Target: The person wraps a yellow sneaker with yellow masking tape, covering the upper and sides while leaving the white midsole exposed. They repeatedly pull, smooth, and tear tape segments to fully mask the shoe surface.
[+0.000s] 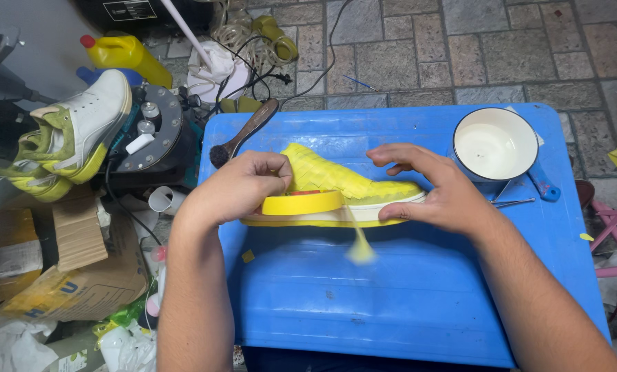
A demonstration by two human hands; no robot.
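A shoe (336,180) wrapped in yellow masking tape lies on its side on a blue plastic table (405,296), with its white sole facing me. My left hand (243,186) grips a roll of yellow tape (301,203) at the heel end. A loose strip of tape (359,241) hangs blurred from the roll toward me. My right hand (436,186) rests over the toe end of the shoe, thumb under the sole and fingers spread across the top.
A white enamel bowl (494,145) with a blue handle stands at the table's far right. A dark brush (243,134) lies at the far left corner. Off the left edge: a white and green sneaker (81,131) on a machine, a yellow bottle (126,55), cardboard boxes (67,269).
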